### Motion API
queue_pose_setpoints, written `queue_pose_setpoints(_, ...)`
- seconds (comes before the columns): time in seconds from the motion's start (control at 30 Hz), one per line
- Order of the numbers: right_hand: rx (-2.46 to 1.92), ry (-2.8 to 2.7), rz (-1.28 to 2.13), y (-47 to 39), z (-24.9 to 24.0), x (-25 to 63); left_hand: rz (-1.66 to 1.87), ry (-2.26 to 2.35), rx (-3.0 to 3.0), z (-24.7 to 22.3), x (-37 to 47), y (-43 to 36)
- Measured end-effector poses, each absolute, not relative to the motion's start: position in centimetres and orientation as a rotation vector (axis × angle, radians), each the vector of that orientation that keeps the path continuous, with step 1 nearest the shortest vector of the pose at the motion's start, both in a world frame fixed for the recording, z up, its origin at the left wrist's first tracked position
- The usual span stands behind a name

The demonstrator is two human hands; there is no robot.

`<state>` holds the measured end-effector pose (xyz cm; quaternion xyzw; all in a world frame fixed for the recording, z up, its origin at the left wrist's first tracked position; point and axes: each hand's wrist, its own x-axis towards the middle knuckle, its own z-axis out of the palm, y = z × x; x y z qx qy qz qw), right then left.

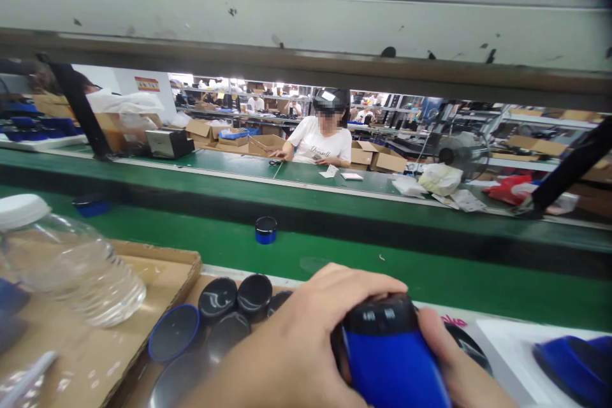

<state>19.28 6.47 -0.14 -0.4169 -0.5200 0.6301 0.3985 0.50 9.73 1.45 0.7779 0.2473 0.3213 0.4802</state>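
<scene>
A blue and black handheld device (389,350) sits low in the middle of the view, held between both my hands. My left hand (296,344) wraps over its left side and top. My right hand (449,363) presses against its right side with the thumb along the edge. Just left of my hands lie several round black caps (236,296) and one blue-rimmed round piece (174,331) on the workbench.
A clear plastic bottle (67,261) with a white cap lies on a cardboard box (157,274) at left. A small blue-and-black part (266,229) rides the green conveyor belt (430,274). Another blue part (574,363) lies at right. A person in a white shirt (320,140) works across the line.
</scene>
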Motion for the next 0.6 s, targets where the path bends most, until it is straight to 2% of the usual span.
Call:
queue_pose_setpoints(0.07, -0.979, -1.300, 1.613, 6.6, 0.1, 19.7, 0.738, 0.632, 2.046, 2.0, -0.2, 9.9)
queue_pose_setpoints(0.17, -0.992, -1.439, 1.452, 6.7, 0.0, 20.3, 0.696, 0.722, 2.054, 2.2, -0.6, 10.6)
queue_pose_setpoints(0.4, -1.342, -1.836, 0.424, 8.0, -0.8, 21.3, 0.709, 0.949, 2.137, 1.4, -0.2, 11.8)
queue_pose_setpoints(0.47, -1.452, -1.917, 0.309, 9.8, -1.7, 22.2, 0.878, 1.060, 2.172, 1.6, -0.2, 11.5)
queue_pose_setpoints(0.6, -1.735, -1.898, 0.249, 13.7, -4.9, 25.5, 1.516, 1.021, 2.144, 2.5, -1.5, 9.5)
